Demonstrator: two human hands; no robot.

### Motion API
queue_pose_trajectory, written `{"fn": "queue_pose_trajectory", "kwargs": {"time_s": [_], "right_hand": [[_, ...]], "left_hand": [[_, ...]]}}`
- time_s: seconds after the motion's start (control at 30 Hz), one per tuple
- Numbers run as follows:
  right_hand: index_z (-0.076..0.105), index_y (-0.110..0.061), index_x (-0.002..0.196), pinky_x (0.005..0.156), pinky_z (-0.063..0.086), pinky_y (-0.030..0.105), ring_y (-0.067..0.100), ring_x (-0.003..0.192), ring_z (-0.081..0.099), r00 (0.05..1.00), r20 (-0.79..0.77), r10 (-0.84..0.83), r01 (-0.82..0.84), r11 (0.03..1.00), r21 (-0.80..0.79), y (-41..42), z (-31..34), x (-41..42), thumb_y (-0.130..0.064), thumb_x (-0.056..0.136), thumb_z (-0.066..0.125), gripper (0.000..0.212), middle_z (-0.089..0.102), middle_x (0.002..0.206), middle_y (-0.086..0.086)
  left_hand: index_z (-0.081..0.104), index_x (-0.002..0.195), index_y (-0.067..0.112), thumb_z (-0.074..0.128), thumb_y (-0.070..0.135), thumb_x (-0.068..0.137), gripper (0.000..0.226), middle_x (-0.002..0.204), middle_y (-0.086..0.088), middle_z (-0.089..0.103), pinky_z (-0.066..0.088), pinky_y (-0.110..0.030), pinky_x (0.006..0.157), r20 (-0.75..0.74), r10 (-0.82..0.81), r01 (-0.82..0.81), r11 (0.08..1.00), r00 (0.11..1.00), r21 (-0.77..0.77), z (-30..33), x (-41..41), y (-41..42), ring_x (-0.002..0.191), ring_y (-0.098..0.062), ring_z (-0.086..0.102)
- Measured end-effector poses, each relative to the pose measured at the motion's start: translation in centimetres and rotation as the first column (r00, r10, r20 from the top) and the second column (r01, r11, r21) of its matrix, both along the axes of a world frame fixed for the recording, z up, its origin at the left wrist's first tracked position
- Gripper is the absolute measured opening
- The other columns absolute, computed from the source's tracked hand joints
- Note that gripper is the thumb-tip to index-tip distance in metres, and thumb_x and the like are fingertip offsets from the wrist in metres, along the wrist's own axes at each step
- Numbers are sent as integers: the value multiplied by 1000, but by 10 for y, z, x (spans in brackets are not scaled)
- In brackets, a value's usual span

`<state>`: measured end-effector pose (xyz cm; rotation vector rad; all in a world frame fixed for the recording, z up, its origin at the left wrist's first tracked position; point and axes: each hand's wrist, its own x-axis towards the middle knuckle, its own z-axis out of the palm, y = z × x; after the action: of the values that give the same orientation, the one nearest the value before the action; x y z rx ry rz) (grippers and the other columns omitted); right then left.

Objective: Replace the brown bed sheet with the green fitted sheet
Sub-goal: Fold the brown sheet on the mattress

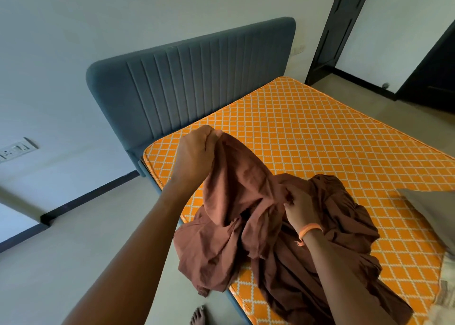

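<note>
The brown bed sheet [246, 226] lies bunched in a heap on the near side of the bare orange diamond-patterned mattress [320, 137], part of it hanging over the mattress edge. My left hand [197, 149] is raised above the mattress, fist closed on a gathered fold of the sheet. My right hand [299, 207], with an orange band at the wrist, pinches another fold lower down in the heap. No green sheet is in view.
A blue-grey padded headboard [192, 78] stands against the white wall. A grey pillow [433, 213] lies at the right edge of the mattress. A dark door [337, 29] and doorway are at the far right. My bare foot [198, 316] is on the floor beside the bed.
</note>
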<state>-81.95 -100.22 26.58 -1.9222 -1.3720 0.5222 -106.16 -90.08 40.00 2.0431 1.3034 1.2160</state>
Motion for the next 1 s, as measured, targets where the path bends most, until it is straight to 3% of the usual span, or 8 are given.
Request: {"fn": "queue_pose_trajectory", "kwargs": {"time_s": [0.13,0.2,0.4,0.6,0.77,0.87,0.93,1.0], "right_hand": [[55,-16,140,103,48,40,26,122,58,922,233,311,-274,945,-176,13,33,0,4,97,49,48,62,133,8],[46,-19,147,102,49,44,32,119,59,914,229,334,-276,928,-251,17,46,1,3,99,47,53,63,130,11],[66,-17,91,73,60,42,23,78,70,997,53,-59,60,998,-5,8,49,33,-9,85,75,13,71,83,4],[72,-11,85,60,43,22,11,62,55,981,9,-193,190,972,135,4,45,34,-12,92,67,8,61,67,3],[67,-14,87,66,46,32,20,72,60,967,-243,76,-38,987,158,14,64,1,-13,100,52,20,65,81,8],[72,-12,91,73,54,28,11,84,68,942,-159,296,-252,935,250,18,91,-27,-11,95,62,11,72,87,-2],[72,-12,91,70,56,29,11,81,69,935,-150,322,-265,913,310,20,100,-35,-16,90,71,5,72,84,-2],[67,-12,91,66,54,23,8,75,67,951,-119,285,-229,909,349,19,101,-32,-22,86,76,14,69,80,-4]], "left_hand": [[35,59,19,50,32,103,48,51,6,36,26,-31,50,-141,16,-15,1000,990,9,-16,5,-7,46,-14,34],[35,58,17,56,42,98,52,50,5,34,27,-32,49,-142,68,-71,997,987,-14,-23,8,-12,46,-13,32],[30,55,13,69,34,91,57,51,2,26,22,-33,52,10,294,-293,955,956,-52,-20,-16,1,51,-16,24],[24,58,17,66,31,94,57,54,4,21,19,-33,52,91,354,-352,935,931,-32,-25,-16,7,53,-14,19],[46,83,14,77,30,86,34,54,9,38,29,-16,46,6,-77,77,990,997,-115,-26,17,-9,47,-7,37],[46,132,23,82,54,70,78,92,9,57,39,-12,58,-156,-450,400,876,879,-269,-25,39,-26,64,2,49],[58,121,23,71,48,78,51,98,5,64,50,-29,64,-286,-491,448,870,823,-206,-26,48,-26,79,-7,59],[65,91,14,51,30,83,24,77,-2,66,49,-43,58,-376,-412,395,910,830,-125,-22,50,-22,70,-25,60]]}}
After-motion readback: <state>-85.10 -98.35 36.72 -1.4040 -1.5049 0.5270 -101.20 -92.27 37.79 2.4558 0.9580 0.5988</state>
